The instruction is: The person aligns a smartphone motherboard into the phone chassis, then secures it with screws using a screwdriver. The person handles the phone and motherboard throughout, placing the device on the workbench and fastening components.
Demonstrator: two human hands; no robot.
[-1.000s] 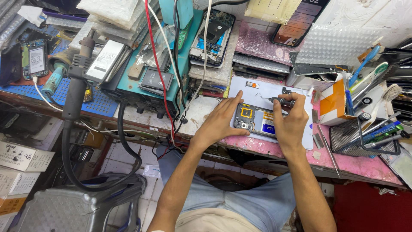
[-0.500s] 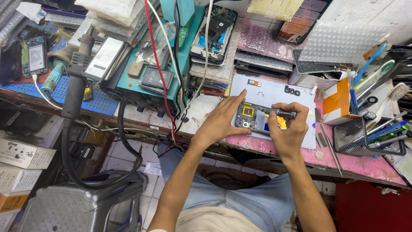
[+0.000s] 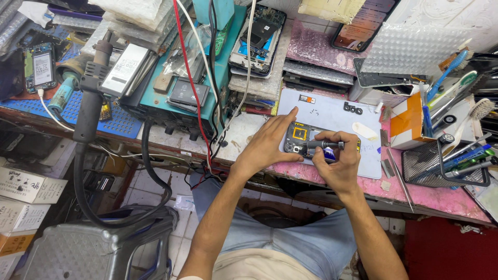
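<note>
An opened phone (image 3: 300, 136) with its dark inner frame and yellow parts showing lies on a pale blue work mat (image 3: 332, 113) at the bench's front edge. My left hand (image 3: 270, 145) rests flat on the phone's left end, fingers spread, index pointing up. My right hand (image 3: 338, 161) grips a black-handled screwdriver (image 3: 324, 144), held almost level, its tip over the phone's left half. Two small dark parts (image 3: 353, 109) lie on the mat above the phone.
An orange-and-white box (image 3: 407, 122) and a wire mesh basket (image 3: 441, 163) of tools stand to the right. A teal power supply (image 3: 189, 83) with red and white leads sits left. Stacked phones (image 3: 258, 31) lie behind. A hot-air handle (image 3: 93, 78) hangs at left.
The screwdriver has swung from tilted up-right to nearly level across the phone. My right hand dropped slightly toward me. My left hand stays on the phone.
</note>
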